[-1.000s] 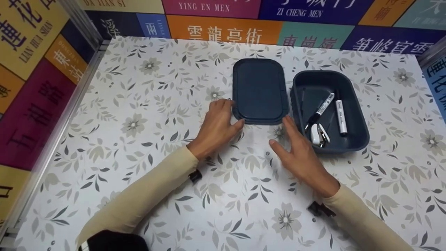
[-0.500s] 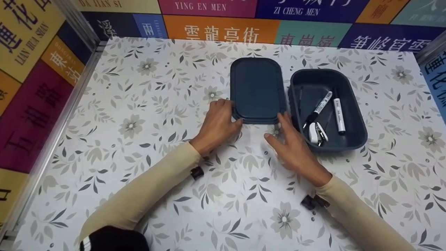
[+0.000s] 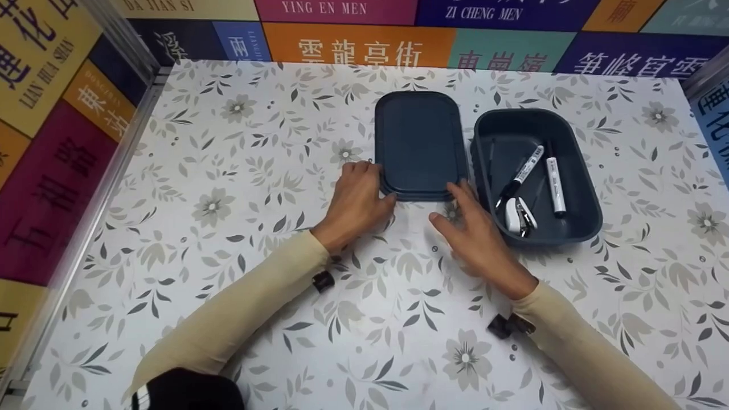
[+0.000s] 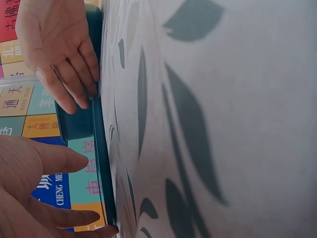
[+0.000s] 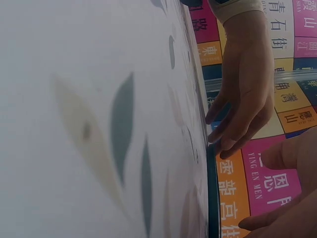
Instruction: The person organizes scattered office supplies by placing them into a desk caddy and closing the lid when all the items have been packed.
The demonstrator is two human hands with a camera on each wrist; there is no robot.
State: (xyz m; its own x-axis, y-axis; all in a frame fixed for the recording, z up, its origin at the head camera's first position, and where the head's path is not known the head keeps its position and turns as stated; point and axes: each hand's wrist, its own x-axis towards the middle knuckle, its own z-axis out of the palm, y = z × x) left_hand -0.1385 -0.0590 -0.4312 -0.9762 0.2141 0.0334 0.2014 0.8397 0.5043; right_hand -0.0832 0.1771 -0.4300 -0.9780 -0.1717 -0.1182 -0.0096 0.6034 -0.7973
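Observation:
A dark blue rectangular lid (image 3: 418,142) lies flat on the table. My left hand (image 3: 356,202) has its fingertips at the lid's left edge and its thumb by the near left corner. On the other side, the fingertips of my right hand (image 3: 481,242) touch the near right corner, thumb spread apart. Both wrist views show the lid edge-on, low against the tabletop; relaxed fingers reach toward it in the left wrist view. Right of the lid stands an uncovered dark blue box (image 3: 581,199). Inside lie a white stapler (image 3: 518,217), a black-and-white pen (image 3: 524,171) and a white marker (image 3: 555,185).
A white cloth with a grey leaf and flower print covers the table (image 3: 273,154). Colourful panels (image 3: 353,45) with large lettering stand along its back and left sides. The box's left wall stands close beside the lid and my right hand.
My right hand has moved a little left, its fingertips coming onto the lid's near corner. The left hand stays at the lid's left edge. The head view has shifted slightly.

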